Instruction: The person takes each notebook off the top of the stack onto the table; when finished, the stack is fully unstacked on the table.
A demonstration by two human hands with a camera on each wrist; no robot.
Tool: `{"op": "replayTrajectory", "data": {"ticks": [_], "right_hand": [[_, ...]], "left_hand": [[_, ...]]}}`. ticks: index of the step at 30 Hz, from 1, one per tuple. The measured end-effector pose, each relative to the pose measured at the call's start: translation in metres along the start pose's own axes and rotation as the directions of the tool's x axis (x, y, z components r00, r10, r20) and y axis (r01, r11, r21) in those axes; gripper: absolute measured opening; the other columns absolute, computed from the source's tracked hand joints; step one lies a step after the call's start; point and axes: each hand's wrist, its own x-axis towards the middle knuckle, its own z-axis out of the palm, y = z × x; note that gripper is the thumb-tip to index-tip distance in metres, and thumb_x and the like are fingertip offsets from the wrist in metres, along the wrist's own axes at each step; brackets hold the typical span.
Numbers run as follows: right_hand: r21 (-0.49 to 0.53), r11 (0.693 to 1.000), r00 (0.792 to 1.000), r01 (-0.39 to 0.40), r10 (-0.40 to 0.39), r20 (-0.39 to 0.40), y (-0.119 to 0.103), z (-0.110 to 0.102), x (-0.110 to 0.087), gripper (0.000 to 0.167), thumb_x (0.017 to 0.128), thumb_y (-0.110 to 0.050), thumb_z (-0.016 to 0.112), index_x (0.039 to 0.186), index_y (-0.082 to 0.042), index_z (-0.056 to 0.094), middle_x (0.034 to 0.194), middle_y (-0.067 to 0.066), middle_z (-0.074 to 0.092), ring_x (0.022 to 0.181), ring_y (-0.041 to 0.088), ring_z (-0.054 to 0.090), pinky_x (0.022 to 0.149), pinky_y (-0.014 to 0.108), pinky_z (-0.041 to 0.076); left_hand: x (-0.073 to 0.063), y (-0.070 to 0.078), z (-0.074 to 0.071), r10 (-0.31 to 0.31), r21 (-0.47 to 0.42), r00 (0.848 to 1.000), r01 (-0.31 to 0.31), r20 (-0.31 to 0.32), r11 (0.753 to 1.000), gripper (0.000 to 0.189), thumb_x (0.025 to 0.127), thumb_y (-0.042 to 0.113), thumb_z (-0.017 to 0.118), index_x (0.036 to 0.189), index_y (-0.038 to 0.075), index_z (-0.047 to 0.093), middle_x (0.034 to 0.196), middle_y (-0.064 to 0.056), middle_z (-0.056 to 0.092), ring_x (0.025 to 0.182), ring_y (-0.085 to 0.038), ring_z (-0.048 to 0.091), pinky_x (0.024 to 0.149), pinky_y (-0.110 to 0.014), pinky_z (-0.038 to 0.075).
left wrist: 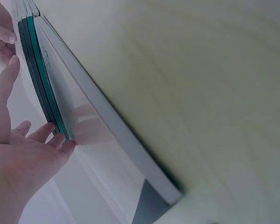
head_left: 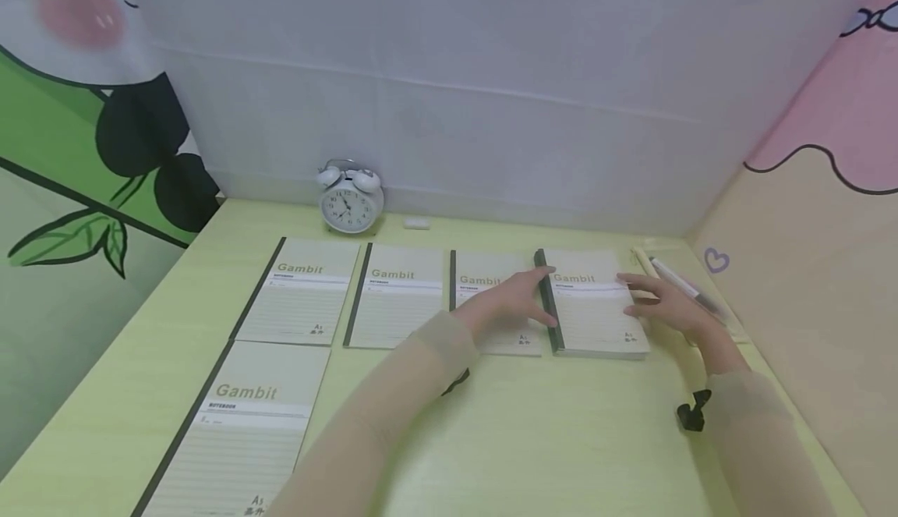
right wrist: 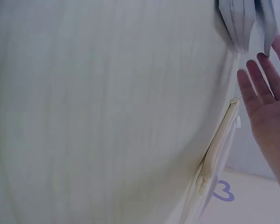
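Observation:
A small stack of Gambit notebooks (head_left: 592, 322) with dark spines lies at the right of the table. My left hand (head_left: 515, 299) spreads its fingers along the spine side, and in the left wrist view its fingertips (left wrist: 60, 139) sit right at the dark and green spines (left wrist: 39, 74). On the opposite edge is my right hand (head_left: 666, 302), its fingertips at the cover's right side. Seen from the right wrist, its fingers (right wrist: 266, 77) stretch fairly straight towards the page edges (right wrist: 240, 23), where one upper notebook (right wrist: 268, 23) stands apart from those below.
Left of the stack lie more Gambit notebooks, one (head_left: 491, 267) under my left forearm, two (head_left: 396, 306) (head_left: 302, 291) beside it and one (head_left: 245, 423) in front. A white alarm clock (head_left: 351, 205), a small white block (head_left: 417, 223) and a clear pouch (head_left: 730, 318) with a pen (head_left: 677, 279) stand behind and right.

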Motion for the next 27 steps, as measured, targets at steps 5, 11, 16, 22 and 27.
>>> {"op": "replayTrajectory", "data": {"ticks": [5, 11, 16, 22, 27], "right_hand": [[0.028, 0.999, 0.997, 0.03, -0.028, -0.073, -0.004, 0.0, -0.002, 0.065, 0.09, -0.025, 0.064, 0.146, -0.013, 0.035, 0.153, 0.019, 0.022, 0.123, 0.027, 0.047, 0.091, 0.026, 0.049], [0.052, 0.999, 0.994, 0.001, 0.005, -0.111, -0.011, -0.002, -0.006, 0.06, 0.092, -0.027, 0.062, 0.146, -0.021, 0.037, 0.155, 0.011, 0.02, 0.119, 0.012, 0.047, 0.084, 0.015, 0.048], [0.088, 0.996, 0.992, -0.031, 0.042, -0.12, -0.016, -0.006, -0.009, 0.062, 0.092, -0.031, 0.061, 0.147, -0.026, 0.034, 0.157, 0.006, 0.018, 0.132, 0.03, 0.036, 0.087, 0.014, 0.046], [0.129, 0.991, 0.993, -0.023, 0.037, -0.11, -0.02, -0.009, -0.01, 0.063, 0.092, -0.03, 0.061, 0.148, -0.027, 0.032, 0.158, 0.001, 0.016, 0.136, 0.035, 0.03, 0.087, 0.012, 0.044], [0.151, 0.989, 0.994, 0.003, 0.015, -0.112, -0.028, -0.012, -0.012, 0.063, 0.093, -0.026, 0.06, 0.149, -0.022, 0.031, 0.158, 0.005, 0.014, 0.138, 0.04, 0.025, 0.095, 0.022, 0.044]], "left_hand": [[0.001, 0.001, 0.001, -0.007, 0.035, 1.0, 0.007, 0.005, 0.999, 0.106, 0.071, 0.037, 0.081, 0.152, 0.017, 0.016, 0.155, -0.005, 0.026, 0.141, -0.022, 0.027, 0.114, -0.036, 0.023], [0.0, 0.004, 0.0, -0.024, 0.019, 1.0, 0.024, -0.003, 1.0, 0.108, 0.072, 0.039, 0.08, 0.152, 0.015, 0.012, 0.155, -0.007, 0.025, 0.141, -0.024, 0.027, 0.114, -0.036, 0.023], [0.0, 0.007, 0.0, -0.007, 0.004, 0.999, 0.007, -0.034, 1.0, 0.106, 0.072, 0.032, 0.081, 0.152, 0.011, 0.014, 0.155, -0.007, 0.023, 0.142, -0.022, 0.025, 0.115, -0.032, 0.02], [-0.003, 0.015, -0.005, -0.026, -0.006, 0.996, 0.026, -0.08, 1.0, 0.1, 0.074, 0.031, 0.079, 0.151, 0.013, 0.018, 0.154, -0.007, 0.027, 0.141, -0.022, 0.026, 0.115, -0.032, 0.022], [-0.005, 0.021, -0.013, -0.03, -0.01, 0.991, 0.028, -0.133, 1.0, 0.096, 0.075, 0.03, 0.079, 0.15, 0.011, 0.021, 0.152, -0.008, 0.032, 0.138, -0.022, 0.033, 0.113, -0.032, 0.026]]}}
